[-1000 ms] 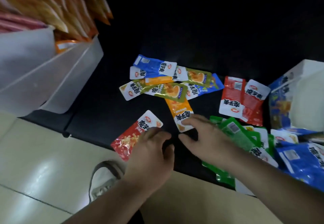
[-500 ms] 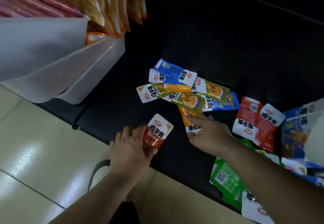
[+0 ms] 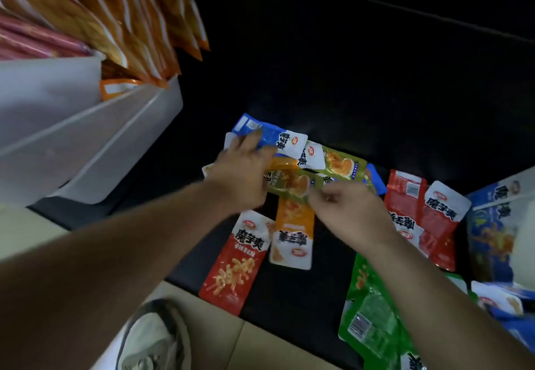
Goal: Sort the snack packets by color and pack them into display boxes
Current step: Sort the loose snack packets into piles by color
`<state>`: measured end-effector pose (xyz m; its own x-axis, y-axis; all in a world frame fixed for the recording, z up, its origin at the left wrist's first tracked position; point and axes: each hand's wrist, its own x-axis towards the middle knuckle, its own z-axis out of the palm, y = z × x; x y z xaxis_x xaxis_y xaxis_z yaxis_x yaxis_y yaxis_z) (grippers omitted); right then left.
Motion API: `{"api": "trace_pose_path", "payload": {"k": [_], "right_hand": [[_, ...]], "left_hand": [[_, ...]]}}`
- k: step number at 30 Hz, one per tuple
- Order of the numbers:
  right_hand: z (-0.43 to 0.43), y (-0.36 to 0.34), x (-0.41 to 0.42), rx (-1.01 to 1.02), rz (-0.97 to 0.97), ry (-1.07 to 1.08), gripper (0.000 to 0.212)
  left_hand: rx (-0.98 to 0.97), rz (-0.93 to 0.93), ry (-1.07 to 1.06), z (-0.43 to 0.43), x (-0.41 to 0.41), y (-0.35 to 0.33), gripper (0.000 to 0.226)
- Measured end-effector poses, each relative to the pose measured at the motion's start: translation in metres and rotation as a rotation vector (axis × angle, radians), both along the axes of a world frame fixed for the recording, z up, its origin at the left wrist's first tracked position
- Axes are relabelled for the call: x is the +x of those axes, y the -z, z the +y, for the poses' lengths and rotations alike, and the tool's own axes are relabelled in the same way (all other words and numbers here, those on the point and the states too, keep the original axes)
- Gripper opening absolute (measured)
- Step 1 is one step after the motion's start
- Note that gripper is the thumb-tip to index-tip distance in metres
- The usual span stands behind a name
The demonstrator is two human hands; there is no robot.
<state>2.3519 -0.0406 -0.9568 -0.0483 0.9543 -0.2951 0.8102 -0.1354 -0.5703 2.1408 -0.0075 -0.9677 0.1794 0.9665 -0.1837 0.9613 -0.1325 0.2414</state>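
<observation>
The loose snack packets lie in a mixed heap on the dark bench [image 3: 289, 80], and both hands are in it. The left hand [image 3: 243, 173] reaches in with fingers out straight, resting on the blue packet [image 3: 269, 135]. The right hand [image 3: 344, 207] curls its fingertips on the edge of the olive-green packet [image 3: 292, 183] and, through the blur, seems to pinch it.

That olive-green packet lies across the orange packet [image 3: 293, 230] and against a second olive packet [image 3: 338, 164], so pulling it free is likely to drag its neighbours askew. The slick wrappers probably slide easily.

The red packet [image 3: 234, 262] lies right at the bench's front edge, just under the left forearm. A brush from that arm could tip it to the floor [image 3: 29, 239], near the shoe [image 3: 153, 338].

In this dim light olive and the bright green packets [image 3: 373, 311] could be confused, and a packet could end up in the wrong one of the white display boxes [image 3: 86, 138].
</observation>
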Motion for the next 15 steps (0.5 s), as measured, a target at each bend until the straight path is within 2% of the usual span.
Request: {"api": "trace_pose_path", "payload": {"k": [1,3,4,5,7,9,12,15], "right_hand": [[0.001,0.004,0.000,0.075,0.034,0.068,0.037],[0.006,0.010,0.001,0.222,0.033,0.099,0.017],[0.010,0.013,0.004,0.212,0.011,0.071,0.019],[0.015,0.015,0.009,0.127,-0.010,0.024,0.037],[0.020,0.013,0.015,-0.074,-0.021,-0.046,0.060],[0.017,0.016,0.015,-0.187,-0.033,-0.134,0.067],[0.001,0.026,0.007,-0.200,-0.151,-0.255,0.071],[-0.014,0.029,0.002,-0.145,-0.086,-0.331,0.062]], "left_hand": [[-0.077,0.052,-0.002,0.018,0.002,-0.002,0.091],[-0.224,0.131,-0.027,0.038,0.001,0.004,0.099],[-0.275,0.139,-0.042,0.042,0.000,0.010,0.097],[-0.300,0.118,-0.055,0.040,-0.002,0.016,0.093],[-0.278,0.070,-0.066,0.028,-0.008,0.026,0.081],[-0.206,0.067,-0.082,0.006,-0.011,0.033,0.075],[-0.137,0.103,-0.126,-0.033,-0.012,0.038,0.070],[-0.059,0.145,-0.162,-0.064,-0.018,0.036,0.067]]}}
